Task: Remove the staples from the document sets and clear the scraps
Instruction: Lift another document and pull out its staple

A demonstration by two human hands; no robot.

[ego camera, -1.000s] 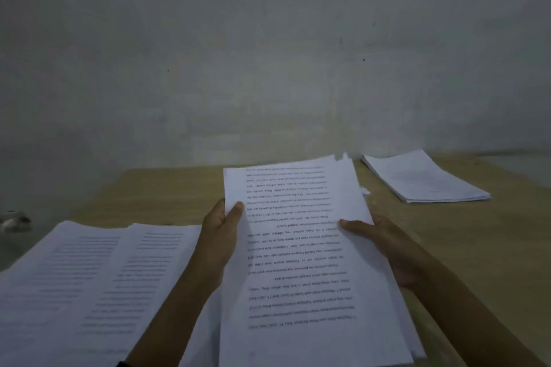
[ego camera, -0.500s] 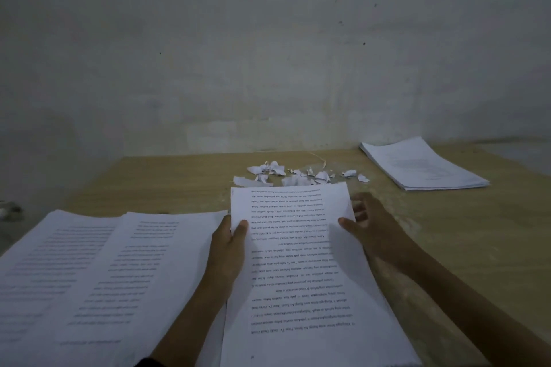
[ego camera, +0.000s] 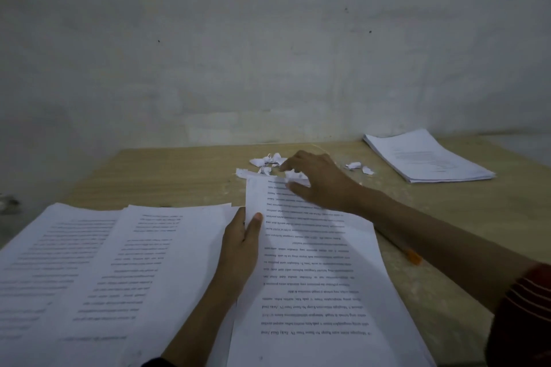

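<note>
A printed document set [ego camera: 316, 271] lies on the wooden table [ego camera: 185, 176] in front of me, text upside down. My left hand [ego camera: 241, 247] grips its left edge, thumb on top of the page. My right hand [ego camera: 316, 179] reaches over the far end of the set, fingers curled around white paper scraps [ego camera: 298, 177]. More torn scraps [ego camera: 268, 161] lie scattered just beyond the page, with two further bits [ego camera: 359, 167] to the right. No staple is visible.
Two overlapping printed sheets [ego camera: 98, 271] lie at the left. A neat paper stack [ego camera: 426, 158] sits at the back right. A small orange object [ego camera: 413, 256] lies beside my right forearm. A grey wall stands close behind the table.
The document set came down from a raised position onto the table. My right hand left the set's right edge and moved forward to the scraps at its far end.
</note>
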